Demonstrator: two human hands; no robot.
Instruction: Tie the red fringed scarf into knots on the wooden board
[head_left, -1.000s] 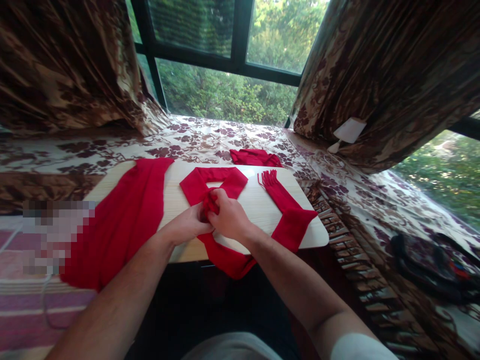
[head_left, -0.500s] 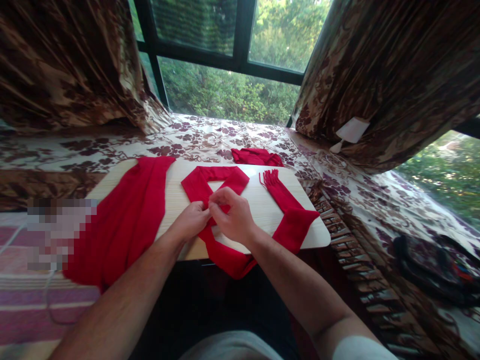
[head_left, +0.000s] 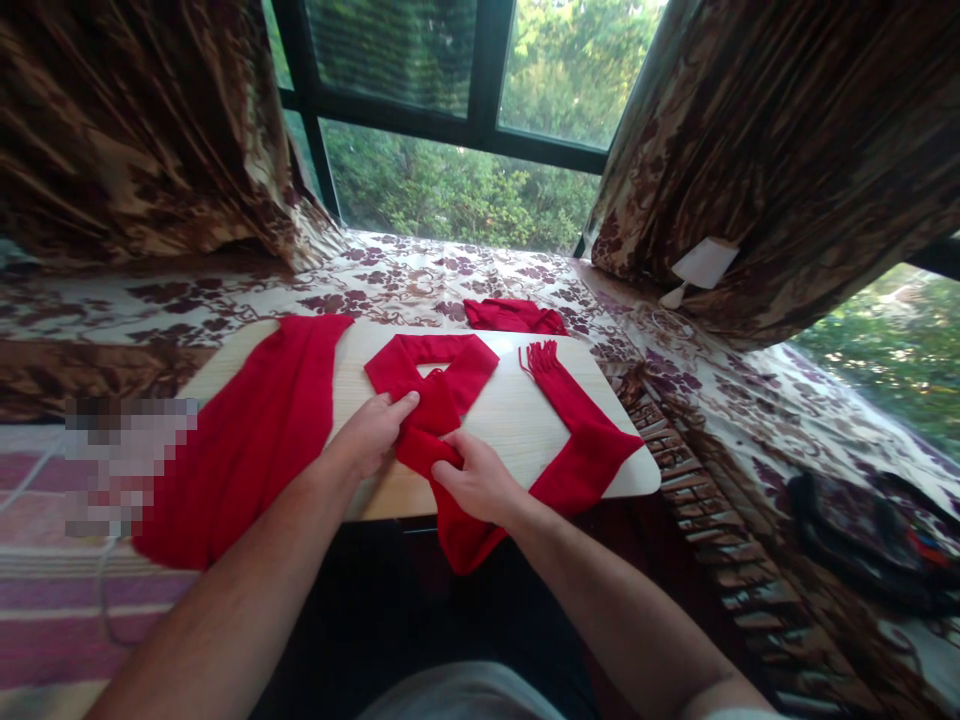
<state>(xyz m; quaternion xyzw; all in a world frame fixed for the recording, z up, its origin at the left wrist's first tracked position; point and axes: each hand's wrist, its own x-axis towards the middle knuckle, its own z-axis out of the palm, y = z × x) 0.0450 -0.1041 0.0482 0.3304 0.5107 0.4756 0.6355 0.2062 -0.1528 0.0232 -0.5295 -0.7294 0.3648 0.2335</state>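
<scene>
A long red scarf (head_left: 581,460) lies in a folded loop on a pale wood-grain table (head_left: 525,410), its fringed end at the right. My left hand (head_left: 379,430) pinches the crossing part of the loop, thumb on top. Close by, my right hand (head_left: 480,475) grips the band a little nearer to me, its fingers partly beneath the cloth. Between the hands the fabric is folded over, and a bend of it hangs past the table's front edge.
A wide red cloth (head_left: 255,440) drapes over the table's left side. Another red cloth (head_left: 514,316) lies behind the table on the flowered cover. A small white lamp (head_left: 705,262) stands at the back right, and a black bag (head_left: 862,540) lies at the right.
My right hand has moved down and toward me, now gripping the band below the crossing. My left hand has shifted slightly left, and the hanging bend has dropped a little.
</scene>
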